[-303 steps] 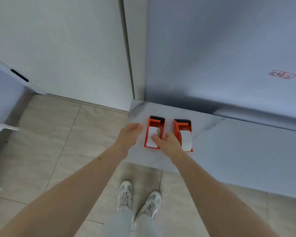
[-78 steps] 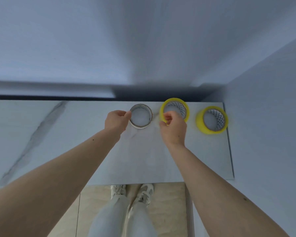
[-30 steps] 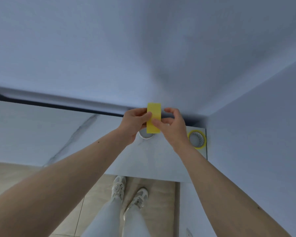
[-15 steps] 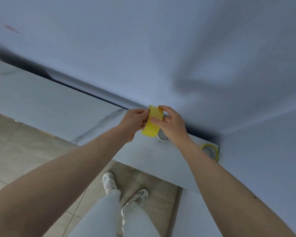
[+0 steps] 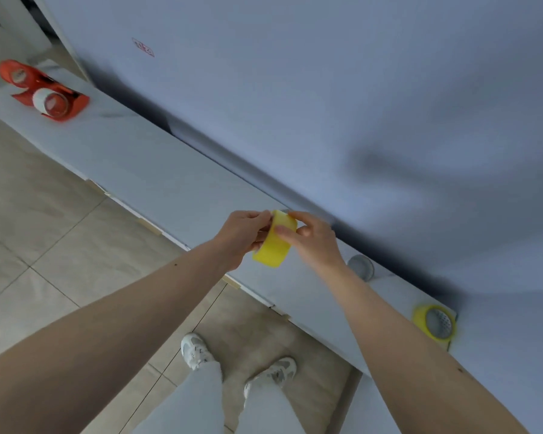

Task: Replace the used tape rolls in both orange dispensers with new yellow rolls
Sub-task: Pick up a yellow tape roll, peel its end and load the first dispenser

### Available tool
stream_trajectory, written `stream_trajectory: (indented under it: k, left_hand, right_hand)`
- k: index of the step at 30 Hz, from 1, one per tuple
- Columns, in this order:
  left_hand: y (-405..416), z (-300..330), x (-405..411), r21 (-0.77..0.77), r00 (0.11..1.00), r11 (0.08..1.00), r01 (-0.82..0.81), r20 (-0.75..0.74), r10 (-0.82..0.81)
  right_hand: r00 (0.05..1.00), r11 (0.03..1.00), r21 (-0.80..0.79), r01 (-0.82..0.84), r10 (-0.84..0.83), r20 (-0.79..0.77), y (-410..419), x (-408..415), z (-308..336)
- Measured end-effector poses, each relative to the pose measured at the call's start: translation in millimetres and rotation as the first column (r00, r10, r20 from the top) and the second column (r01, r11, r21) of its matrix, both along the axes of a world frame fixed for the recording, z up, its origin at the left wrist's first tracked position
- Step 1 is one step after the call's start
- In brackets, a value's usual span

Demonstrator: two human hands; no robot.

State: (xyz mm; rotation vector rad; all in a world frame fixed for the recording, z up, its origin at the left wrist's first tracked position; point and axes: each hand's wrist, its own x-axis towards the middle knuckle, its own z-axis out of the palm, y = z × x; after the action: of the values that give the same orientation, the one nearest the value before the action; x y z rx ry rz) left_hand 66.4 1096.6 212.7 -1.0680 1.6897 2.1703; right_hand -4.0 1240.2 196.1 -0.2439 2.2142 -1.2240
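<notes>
Yellow plastic tape roll [image 5: 274, 242] pinched between left hand [image 5: 243, 234] and right hand [image 5: 314, 242]; orange dispensers [image 5: 49, 95] far left, apparently neither reloaded.

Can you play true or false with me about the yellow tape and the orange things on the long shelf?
1. Both hands hold one yellow roll. True: the left hand and right hand grip it together.
2. The other yellow roll sits in a dispenser. False: it lies on the ledge, far right.
3. The orange dispensers are far left. True.
4. The hands are touching the dispensers. False: they are well apart.
</notes>
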Motion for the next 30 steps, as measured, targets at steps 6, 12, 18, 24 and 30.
stream_trajectory:
  k: [6,12,18,24,30]
  left_hand:
    - [-76.6,1.5,40.7,0.023,0.998,0.998,-0.058,-0.005,0.058]
    - [-146.2,5.4,64.4,0.028,0.995,0.995,-0.099,-0.023,0.100]
    - [-202.6,5.9,72.6,0.028,0.982,0.984,-0.176,-0.062,0.177]
    - [-255.0,6.2,65.7,-0.027,0.970,0.972,-0.232,-0.084,0.229]
    - [-302.6,3.4,53.7,-0.093,0.954,0.951,-0.296,-0.075,0.289]
  right_hand:
    - [0.999,1.000,0.002,-0.031,0.031,0.023,-83.7,28.0,0.6]
    - [0.997,0.998,-0.009,-0.069,0.069,0.041,-161.5,35.4,4.5]
    - [0.989,0.989,0.007,-0.145,0.145,0.013,-228.3,27.5,8.2]
    - [0.971,0.973,-0.043,-0.226,0.229,0.067,-288.2,8.1,7.0]
    - [0.945,0.948,-0.043,-0.317,0.319,0.067,-342.1,-10.2,11.2]
